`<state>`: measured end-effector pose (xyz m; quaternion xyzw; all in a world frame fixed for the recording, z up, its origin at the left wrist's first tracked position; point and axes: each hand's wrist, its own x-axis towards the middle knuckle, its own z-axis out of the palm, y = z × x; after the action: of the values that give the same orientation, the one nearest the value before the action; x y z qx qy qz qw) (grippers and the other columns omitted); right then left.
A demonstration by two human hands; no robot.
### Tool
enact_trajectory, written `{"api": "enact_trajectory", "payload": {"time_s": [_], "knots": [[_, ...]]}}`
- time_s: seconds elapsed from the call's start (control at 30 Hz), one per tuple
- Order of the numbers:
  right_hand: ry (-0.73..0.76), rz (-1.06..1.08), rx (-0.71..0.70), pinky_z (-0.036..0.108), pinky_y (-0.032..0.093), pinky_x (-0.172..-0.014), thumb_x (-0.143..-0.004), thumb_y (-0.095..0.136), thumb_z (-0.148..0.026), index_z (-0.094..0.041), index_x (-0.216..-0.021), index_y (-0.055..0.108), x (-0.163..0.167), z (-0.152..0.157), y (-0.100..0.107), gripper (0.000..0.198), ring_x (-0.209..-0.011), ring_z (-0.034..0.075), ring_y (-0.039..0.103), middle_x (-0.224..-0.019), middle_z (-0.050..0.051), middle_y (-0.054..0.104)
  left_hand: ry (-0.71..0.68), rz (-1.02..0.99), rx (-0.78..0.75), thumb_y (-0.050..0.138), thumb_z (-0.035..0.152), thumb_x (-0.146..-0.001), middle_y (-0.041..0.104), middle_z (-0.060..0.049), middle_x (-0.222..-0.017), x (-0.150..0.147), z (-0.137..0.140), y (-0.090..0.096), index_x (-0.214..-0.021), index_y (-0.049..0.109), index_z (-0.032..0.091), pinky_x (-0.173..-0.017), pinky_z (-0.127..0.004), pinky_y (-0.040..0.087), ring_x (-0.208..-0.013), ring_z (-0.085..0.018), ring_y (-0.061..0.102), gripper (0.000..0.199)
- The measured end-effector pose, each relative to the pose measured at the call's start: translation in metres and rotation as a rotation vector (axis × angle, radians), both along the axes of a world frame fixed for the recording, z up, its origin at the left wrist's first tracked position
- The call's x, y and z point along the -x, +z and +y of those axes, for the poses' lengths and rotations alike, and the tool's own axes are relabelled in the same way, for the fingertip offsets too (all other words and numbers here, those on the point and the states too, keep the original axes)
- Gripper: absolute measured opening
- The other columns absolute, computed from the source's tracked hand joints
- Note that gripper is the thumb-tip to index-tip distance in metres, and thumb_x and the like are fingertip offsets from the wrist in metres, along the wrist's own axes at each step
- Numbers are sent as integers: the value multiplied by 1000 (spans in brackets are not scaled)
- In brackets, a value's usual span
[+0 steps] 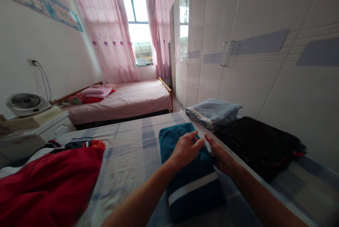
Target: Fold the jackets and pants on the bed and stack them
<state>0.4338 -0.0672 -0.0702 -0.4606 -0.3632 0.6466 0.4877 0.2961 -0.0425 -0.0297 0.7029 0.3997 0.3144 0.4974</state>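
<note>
1. Two bare hands of mine meet over a folded teal and navy cloth garment with a white stripe (pixel 197 172), which lies directly before me on a pale sheet patterned with blue-grey blocks (pixel 124 156).
2. My left hand (pixel 186 147) is palm down over the teal part, fingers loosely bent; I cannot tell whether they pinch the fabric.
3. My right hand (pixel 221 156) is at the garment's right edge, fingers partly curled beside a small white patch; whether they grip it, I cannot tell.
4. Beyond my right hand, a folded light blue-grey cloth (pixel 215 112) lies just beside a black folded garment (pixel 261 145).
5. Well apart on my left, a crimson cloth garment (pixel 53 184) spreads near the sheet's edge.
6. Past the sheet are a pink-covered wooden bed (pixel 135 96), sheer pink curtains (pixel 103 25) and, on the right, a glossy white wardrobe with lavender panels (pixel 246 11).
</note>
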Motion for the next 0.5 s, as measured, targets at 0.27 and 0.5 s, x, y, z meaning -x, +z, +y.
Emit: {"api": "enact_trajectory", "payload": {"time_s": [0.27,0.5], "knots": [[-274,-782,-304,43,42,-97,-72,60,-35,-19,-110,62,-17,8,-37,42,-112,28,56,-115,9,64,117,585,-688,50,43,-86,39,-12,-145,60,-17,-46,-129,53,20,-111,-55,19,-137,-33,27,49],[-68,-243,-21,37,51,-86,-70,69,-40,-17,-113,60,-18,7,-30,49,-100,25,63,-109,9,67,173,616,-758,46,34,-89,51,-6,-136,64,-21,-72,-122,59,24,-112,-53,22,-132,-27,37,36]]}}
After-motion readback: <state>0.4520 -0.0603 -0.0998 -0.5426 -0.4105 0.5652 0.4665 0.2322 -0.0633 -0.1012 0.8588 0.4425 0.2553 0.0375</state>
